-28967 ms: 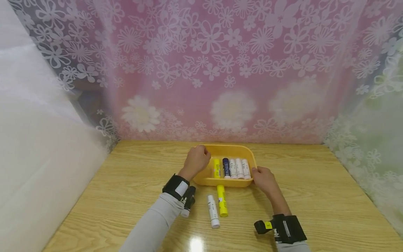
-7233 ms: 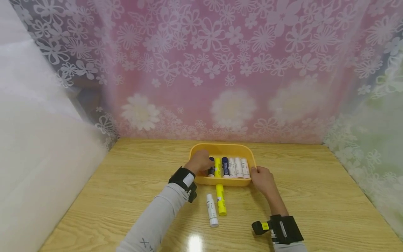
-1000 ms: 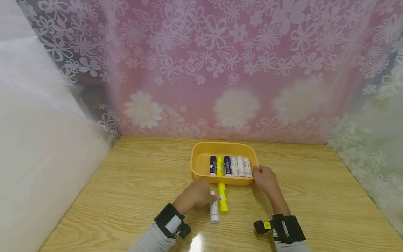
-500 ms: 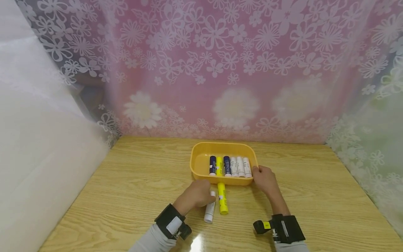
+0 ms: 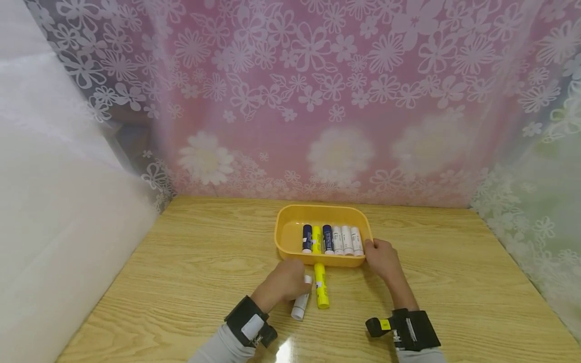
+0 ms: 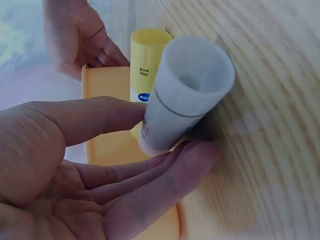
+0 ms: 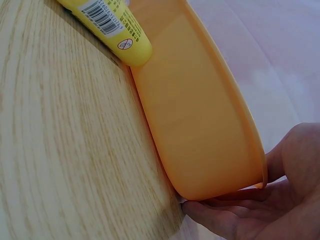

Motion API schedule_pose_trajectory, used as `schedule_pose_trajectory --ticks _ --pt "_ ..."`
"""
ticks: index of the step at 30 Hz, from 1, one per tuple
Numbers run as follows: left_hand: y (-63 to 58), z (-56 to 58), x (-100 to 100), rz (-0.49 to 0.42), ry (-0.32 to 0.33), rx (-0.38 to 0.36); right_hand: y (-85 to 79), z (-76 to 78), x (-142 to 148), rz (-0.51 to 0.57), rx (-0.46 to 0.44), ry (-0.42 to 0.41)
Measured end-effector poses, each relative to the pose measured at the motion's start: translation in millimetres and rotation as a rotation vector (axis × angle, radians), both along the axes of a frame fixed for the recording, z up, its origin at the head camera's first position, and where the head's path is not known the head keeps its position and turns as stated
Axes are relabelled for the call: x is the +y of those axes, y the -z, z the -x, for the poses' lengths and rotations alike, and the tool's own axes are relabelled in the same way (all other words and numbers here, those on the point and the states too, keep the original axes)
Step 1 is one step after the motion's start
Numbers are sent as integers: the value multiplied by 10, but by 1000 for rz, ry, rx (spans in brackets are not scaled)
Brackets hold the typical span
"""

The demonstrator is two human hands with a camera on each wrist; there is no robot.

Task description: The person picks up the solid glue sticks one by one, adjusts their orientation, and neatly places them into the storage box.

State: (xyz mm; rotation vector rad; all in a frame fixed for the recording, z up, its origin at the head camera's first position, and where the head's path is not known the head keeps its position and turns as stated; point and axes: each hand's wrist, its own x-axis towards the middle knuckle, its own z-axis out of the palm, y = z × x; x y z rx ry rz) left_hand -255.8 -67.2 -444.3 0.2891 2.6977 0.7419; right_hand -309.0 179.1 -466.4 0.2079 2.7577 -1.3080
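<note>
My left hand (image 5: 283, 280) pinches a white glue stick (image 5: 300, 305) between thumb and fingers, in front of the tray. In the left wrist view that white glue stick (image 6: 187, 90) is tilted, its round end toward the camera. Just right of it, a yellow glue stick (image 5: 321, 287) lies on the table, its far end at the tray's front wall. My right hand (image 5: 383, 259) grips the right front corner of the orange plastic tray (image 5: 290, 249), thumb at the rim and fingers under the outside, as the right wrist view shows.
Inside the tray several glue sticks lie side by side: a navy glue stick (image 5: 307, 238), a yellow one, another navy one, then white glue sticks (image 5: 347, 239) at the right. The tray's left part shows bare floor. A flowered curtain (image 5: 317, 101) hangs behind the wooden table (image 5: 204, 242).
A navy glue stick has joined the tray's row since the oldest frame. My left hand has since moved from the tray to the white glue stick, whose near end has swung left. Right hand stays put.
</note>
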Motion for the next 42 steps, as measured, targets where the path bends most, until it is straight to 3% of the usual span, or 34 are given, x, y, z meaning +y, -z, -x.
schedule_pose_trajectory --ticks 13,42 --pt "12 -12 2 -64 -14 -11 19 9 12 9 0 8" --pt "49 1 -46 -22 -7 30 30 13 14 18 -10 12"
